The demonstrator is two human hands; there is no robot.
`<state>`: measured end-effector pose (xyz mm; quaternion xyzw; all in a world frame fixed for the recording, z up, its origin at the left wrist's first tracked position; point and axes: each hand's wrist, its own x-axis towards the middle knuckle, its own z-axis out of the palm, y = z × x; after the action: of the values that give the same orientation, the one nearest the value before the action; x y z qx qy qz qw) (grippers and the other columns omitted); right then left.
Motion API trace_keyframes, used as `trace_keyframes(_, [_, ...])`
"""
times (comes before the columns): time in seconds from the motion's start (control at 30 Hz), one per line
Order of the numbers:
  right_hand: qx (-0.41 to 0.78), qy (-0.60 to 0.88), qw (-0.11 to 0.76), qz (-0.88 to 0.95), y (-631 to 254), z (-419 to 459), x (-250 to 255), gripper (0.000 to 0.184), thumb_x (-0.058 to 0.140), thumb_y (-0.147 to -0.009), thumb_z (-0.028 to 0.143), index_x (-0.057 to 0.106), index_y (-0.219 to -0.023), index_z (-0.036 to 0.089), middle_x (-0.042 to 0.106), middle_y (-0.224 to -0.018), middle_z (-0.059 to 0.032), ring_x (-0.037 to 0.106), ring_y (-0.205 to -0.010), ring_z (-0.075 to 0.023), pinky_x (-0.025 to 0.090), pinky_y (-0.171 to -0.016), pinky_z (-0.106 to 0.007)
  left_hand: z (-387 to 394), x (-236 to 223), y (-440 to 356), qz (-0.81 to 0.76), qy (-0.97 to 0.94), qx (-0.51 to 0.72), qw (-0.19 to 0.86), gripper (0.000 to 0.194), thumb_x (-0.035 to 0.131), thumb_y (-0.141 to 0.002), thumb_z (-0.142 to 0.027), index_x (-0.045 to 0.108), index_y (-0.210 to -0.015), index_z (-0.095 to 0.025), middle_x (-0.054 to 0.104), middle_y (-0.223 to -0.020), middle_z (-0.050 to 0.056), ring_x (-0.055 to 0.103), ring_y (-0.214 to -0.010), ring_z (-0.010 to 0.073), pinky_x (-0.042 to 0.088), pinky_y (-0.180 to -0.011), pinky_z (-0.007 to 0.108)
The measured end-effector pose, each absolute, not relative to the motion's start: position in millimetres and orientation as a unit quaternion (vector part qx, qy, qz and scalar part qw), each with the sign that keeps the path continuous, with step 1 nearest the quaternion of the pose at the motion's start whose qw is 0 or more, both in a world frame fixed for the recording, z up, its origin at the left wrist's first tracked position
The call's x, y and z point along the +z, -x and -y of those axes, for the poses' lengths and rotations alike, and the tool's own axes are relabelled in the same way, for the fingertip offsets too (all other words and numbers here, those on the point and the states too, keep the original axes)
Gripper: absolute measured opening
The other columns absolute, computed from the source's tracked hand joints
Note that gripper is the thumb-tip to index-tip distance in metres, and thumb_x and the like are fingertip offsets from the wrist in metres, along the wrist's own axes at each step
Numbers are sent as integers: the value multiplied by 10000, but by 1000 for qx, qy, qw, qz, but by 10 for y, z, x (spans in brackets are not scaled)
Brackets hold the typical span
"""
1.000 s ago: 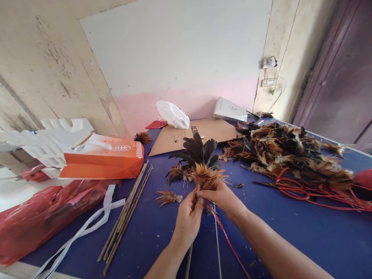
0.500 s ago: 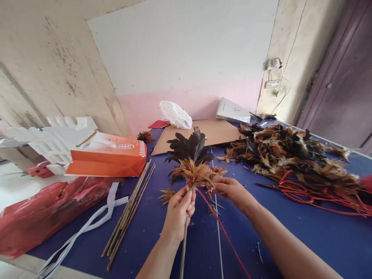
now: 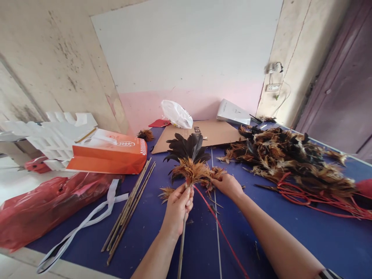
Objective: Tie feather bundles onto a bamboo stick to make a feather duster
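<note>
My left hand (image 3: 178,205) is closed around a thin wooden stick (image 3: 181,248) just below its feathered head. Long black feathers (image 3: 186,147) fan out at the top of that feather duster, with a collar of shorter orange-brown feathers (image 3: 188,170) beneath. A red plastic string (image 3: 221,228) runs from the binding down toward the front edge. To the right of the duster, my right hand (image 3: 228,186) pinches a small tuft of brown feathers (image 3: 217,172) near the table. Another loose tuft (image 3: 166,193) lies left of the duster, partly behind my left hand.
A large heap of brown and black feathers (image 3: 290,155) covers the right side, with scissors with red handles (image 3: 290,190) and red string in front. Several sticks (image 3: 129,209), an orange bag (image 3: 109,159) and red plastic (image 3: 55,205) lie left. Cardboard (image 3: 217,133) lies behind.
My right hand has left the binding and moved right to the brown tuft, its fingers closing on it. My left hand still grips the stick, now slightly further left.
</note>
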<state>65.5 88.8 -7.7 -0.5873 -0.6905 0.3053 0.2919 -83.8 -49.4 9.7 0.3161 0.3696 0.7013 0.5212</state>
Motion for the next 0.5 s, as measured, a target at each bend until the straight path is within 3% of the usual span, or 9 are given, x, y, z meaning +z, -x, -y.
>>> trace_keyframes(0.2, [432,568,325,621,-729,-943,-134,189,615,-568,207,499,-421,180,455,-414,25,404,-419,-95,231,-423,-228,490,113,856,-366,-321,699,525,181,639,-717,-282,576,-732,-113,467,-653,-8,301,-443,0,188,-367,118])
trace_keyframes(0.3, [530,549,346,546,-854,-899,-104,116,595,-621,221,527,-542,168,519,-478,25,367,-344,-65,200,-356,-201,486,106,850,-361,-320,702,524,189,641,-714,-292,580,-744,-116,503,-660,6,307,-440,3,200,-368,123])
trace_keyframes(0.43, [638,498,395,434,-981,-811,-45,45,591,-672,176,556,-682,150,621,-643,-24,537,-448,-94,322,-353,-170,476,69,835,-340,-304,717,527,239,655,-706,-274,565,-885,-143,550,-660,16,332,-450,14,214,-378,121])
trace_keyframes(0.5, [678,477,419,371,-1023,-800,-36,22,558,-713,138,547,-697,148,625,-626,-30,580,-497,-102,395,-388,-163,474,50,832,-330,-302,721,529,250,646,-718,-261,537,-917,-155,568,-675,23,337,-454,17,205,-377,121])
